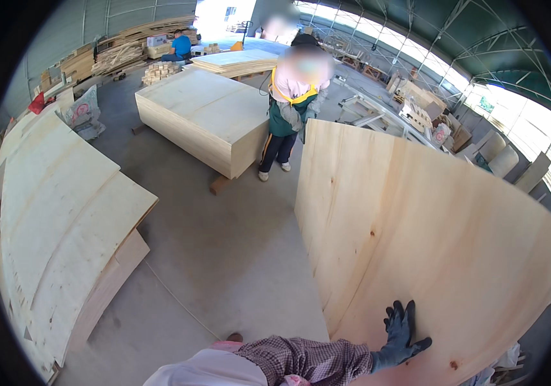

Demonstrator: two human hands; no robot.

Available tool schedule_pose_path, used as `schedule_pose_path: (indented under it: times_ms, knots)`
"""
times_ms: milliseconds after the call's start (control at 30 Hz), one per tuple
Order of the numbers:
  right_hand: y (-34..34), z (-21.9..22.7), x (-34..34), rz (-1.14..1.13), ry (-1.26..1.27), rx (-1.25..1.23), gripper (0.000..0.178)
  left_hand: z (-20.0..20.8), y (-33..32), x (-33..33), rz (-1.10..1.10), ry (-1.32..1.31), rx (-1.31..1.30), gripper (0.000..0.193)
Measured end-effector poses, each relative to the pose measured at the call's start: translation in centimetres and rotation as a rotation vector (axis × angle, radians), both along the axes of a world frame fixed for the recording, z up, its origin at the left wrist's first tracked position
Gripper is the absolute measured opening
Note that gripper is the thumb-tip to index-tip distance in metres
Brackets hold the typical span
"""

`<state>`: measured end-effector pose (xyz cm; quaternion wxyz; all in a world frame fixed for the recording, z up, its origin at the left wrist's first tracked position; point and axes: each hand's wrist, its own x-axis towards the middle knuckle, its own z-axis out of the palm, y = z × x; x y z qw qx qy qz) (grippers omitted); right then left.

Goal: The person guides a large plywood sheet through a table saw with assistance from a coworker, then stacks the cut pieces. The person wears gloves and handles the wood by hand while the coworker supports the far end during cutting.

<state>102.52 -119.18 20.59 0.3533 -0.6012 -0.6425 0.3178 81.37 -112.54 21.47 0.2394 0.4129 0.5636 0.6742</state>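
Observation:
My left hand [401, 338], in a dark grey-blue work glove, lies with its fingers spread against the face of a large plywood sheet [410, 219]. The arm, in a checked sleeve, reaches across from the lower middle. Pale and marked with brown knots, the sheet stands up on my right, leaning. At its far upper corner is a co-worker [291, 103] in a cap, pink top and green apron, whose gloved hands are close to the sheet's edge; whether they grip it I cannot tell. My right hand is out of view.
A stack of plywood [204, 106] rests on wooden blocks ahead. Another stack of sheets [69, 219] lines the left side, with a thin cord [179, 299] on the floor beside it. Timber piles [118, 58] and a person in blue [181, 45] are farther back; metal frames [378, 109] stand behind the sheet.

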Motion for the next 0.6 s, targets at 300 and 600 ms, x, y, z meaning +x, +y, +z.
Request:
schedule_pose_path:
  times_ms: [300, 600]
  knots:
    - [7.7, -7.3, -11.3, 0.138, 0.139, -0.290, 0.036, -6.0, 3.6, 1.2, -0.028, 0.367, -0.377, 0.117]
    - [17.1, -14.4, -16.1, 0.473, -0.021, -0.252, 0.032, -7.6, 3.6, -2.3, -0.086, 0.342, -0.081, 0.108]
